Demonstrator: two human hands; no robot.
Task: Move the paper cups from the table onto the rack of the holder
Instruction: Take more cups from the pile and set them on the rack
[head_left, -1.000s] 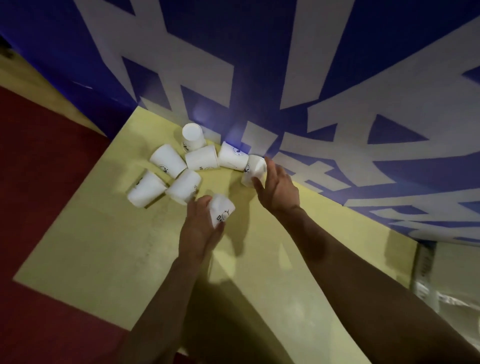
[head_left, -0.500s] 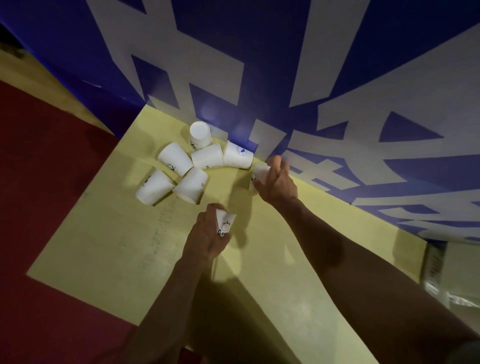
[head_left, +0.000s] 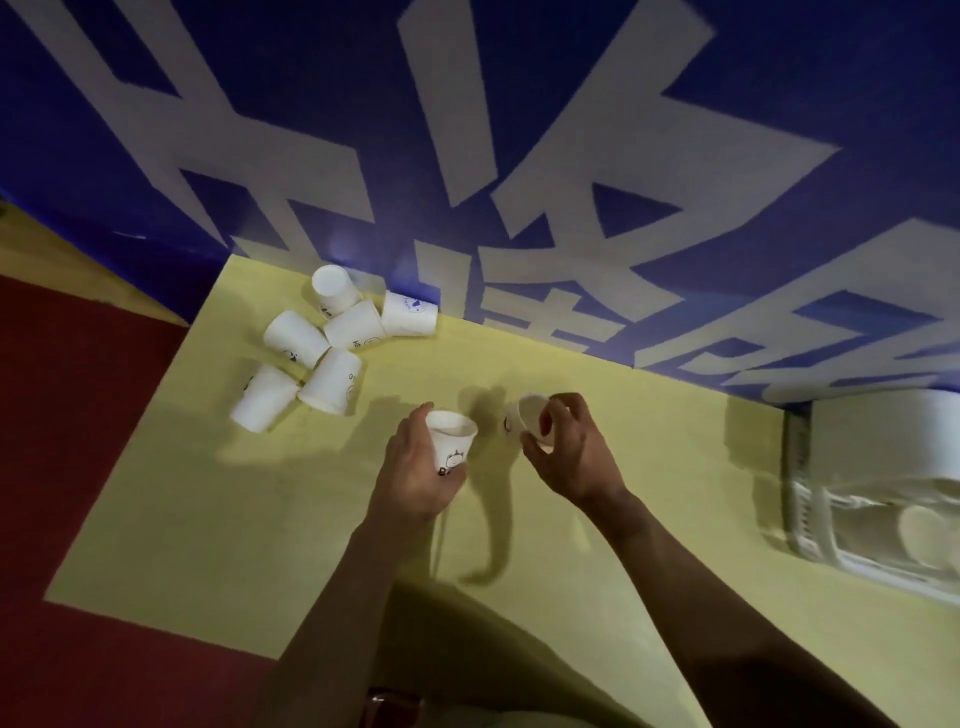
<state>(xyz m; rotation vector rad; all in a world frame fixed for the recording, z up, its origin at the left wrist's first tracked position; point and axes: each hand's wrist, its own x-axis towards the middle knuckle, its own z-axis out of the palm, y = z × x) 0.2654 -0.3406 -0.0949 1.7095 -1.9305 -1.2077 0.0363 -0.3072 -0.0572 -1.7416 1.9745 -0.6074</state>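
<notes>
Left hand (head_left: 415, 478) gripped an upright paper cup (head_left: 451, 441), right hand (head_left: 569, 457) gripped a tilted second cup (head_left: 530, 418), both right of the six-cup pile (head_left: 322, 353). Best carried level toward the holder (head_left: 883, 519) further right, light grip so walls didn't crush.

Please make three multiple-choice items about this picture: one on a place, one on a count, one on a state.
1. Where does the holder stand from the hands?
A. far left
B. far right
C. between them

2. How many paper cups lie in the pile on the table?
A. three
B. six
C. nine

3. What does the left hand do?
A. grips a cup, mouth up
B. lies flat
C. points at the wall

Answers: B, it sits at the right edge. B, six cups lie there. A, its fingers wrap the printed cup.
</notes>
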